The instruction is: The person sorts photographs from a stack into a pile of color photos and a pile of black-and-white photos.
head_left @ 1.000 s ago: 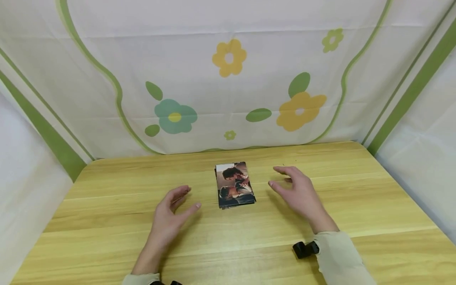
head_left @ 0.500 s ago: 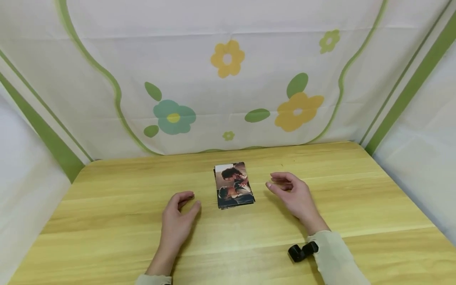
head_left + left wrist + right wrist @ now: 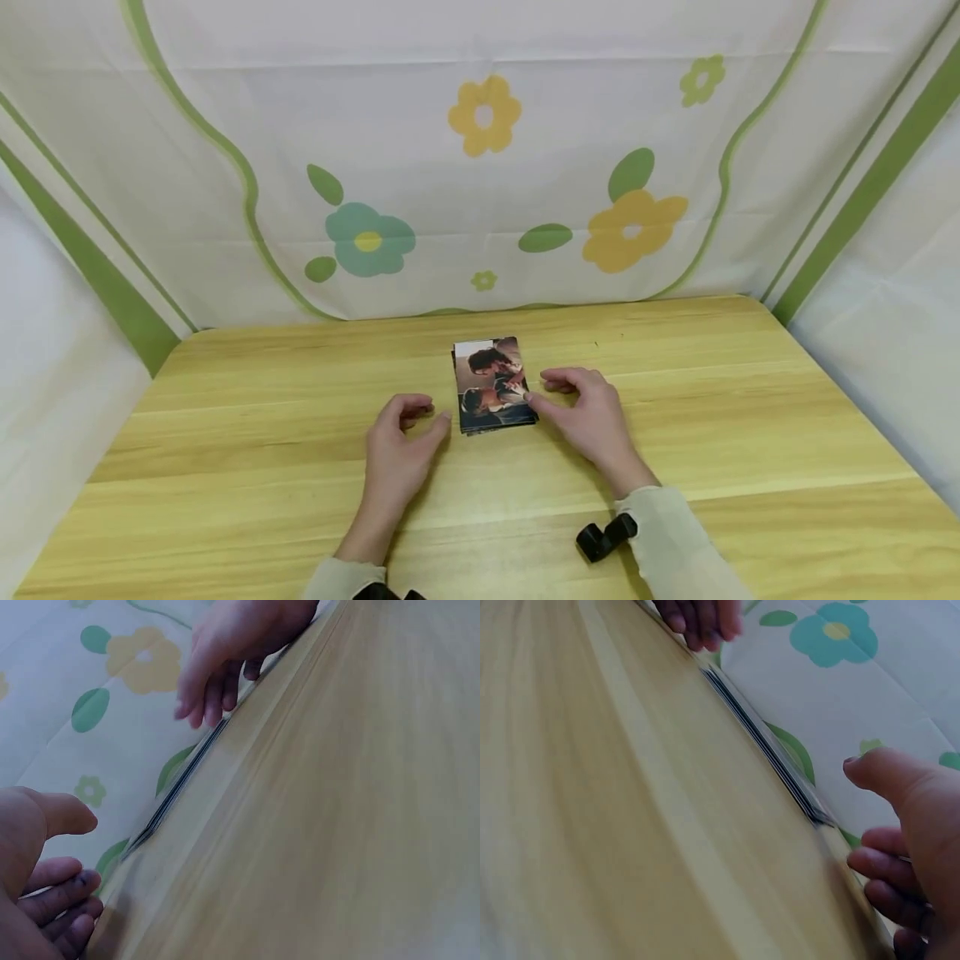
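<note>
A small stack of photo cards [image 3: 491, 387] lies flat on the wooden table, its top card printed with two people. Its edges are slightly uneven, and the layered side of the stack [image 3: 765, 750] shows in the right wrist view. My left hand [image 3: 401, 446] is just left of the stack, fingers loosely bent and thumb apart, holding nothing. On the other side, my right hand [image 3: 588, 412] has its thumb tip right at the stack's right edge, overlapping it in the head view. In the left wrist view a gap shows between the left fingers [image 3: 64, 900] and the stack.
The wooden table [image 3: 247, 467] reaches back to a white cloth [image 3: 420, 108] printed with flowers and leaves. White cloth also hangs at both sides. A black wrist mount [image 3: 603, 537] sits by the right sleeve [image 3: 675, 542].
Both hands have moved inward toward the stack, the left one to the right and the right one to the left. The stack has stayed in place.
</note>
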`<move>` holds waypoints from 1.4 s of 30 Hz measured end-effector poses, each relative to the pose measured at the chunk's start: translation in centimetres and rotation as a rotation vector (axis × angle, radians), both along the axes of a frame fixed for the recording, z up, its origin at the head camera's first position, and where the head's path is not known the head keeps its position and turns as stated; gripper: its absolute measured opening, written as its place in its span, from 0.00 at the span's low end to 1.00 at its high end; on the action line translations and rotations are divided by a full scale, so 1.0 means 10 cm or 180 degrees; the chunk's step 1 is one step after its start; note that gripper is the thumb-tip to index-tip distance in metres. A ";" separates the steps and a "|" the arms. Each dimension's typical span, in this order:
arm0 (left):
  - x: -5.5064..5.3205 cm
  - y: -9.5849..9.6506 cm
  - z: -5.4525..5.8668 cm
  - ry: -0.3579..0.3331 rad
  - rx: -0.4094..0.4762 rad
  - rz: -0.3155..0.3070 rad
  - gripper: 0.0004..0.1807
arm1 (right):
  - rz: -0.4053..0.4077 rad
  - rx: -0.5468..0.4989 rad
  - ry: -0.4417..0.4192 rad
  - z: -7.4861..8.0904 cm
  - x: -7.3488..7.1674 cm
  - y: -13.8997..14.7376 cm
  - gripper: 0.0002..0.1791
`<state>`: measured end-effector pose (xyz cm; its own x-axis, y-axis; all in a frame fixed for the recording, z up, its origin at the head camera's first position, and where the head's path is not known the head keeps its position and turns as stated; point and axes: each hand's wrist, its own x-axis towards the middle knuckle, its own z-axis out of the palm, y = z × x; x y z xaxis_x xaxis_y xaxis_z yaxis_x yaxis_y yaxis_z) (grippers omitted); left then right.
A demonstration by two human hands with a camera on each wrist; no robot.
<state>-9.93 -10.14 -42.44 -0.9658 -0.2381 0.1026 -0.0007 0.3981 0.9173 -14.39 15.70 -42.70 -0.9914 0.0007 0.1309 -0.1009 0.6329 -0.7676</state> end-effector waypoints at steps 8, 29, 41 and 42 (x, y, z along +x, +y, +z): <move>-0.10 0.23 -0.02 0.0105 -0.0652 -0.0028 0.25 | -0.0110 0.0662 0.0198 0.00 -0.01 -0.16 0.35; -0.02 0.27 -0.07 -0.0012 -0.1078 0.0008 0.24 | 0.0000 0.1079 0.0271 -0.02 0.09 -0.30 0.31; 0.06 0.32 -0.08 0.0054 -0.1033 -0.0013 0.24 | -0.0011 0.1020 0.0250 -0.02 0.18 -0.26 0.32; 0.07 0.32 -0.08 0.0054 -0.1035 -0.0007 0.24 | -0.0006 0.1028 0.0250 -0.02 0.18 -0.26 0.32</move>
<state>-9.24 -6.96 -43.24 -0.9637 -0.1883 0.1891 0.0147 0.6702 0.7420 -12.56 13.15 -42.94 -0.9783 -0.0516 0.2008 -0.1506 0.8425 -0.5172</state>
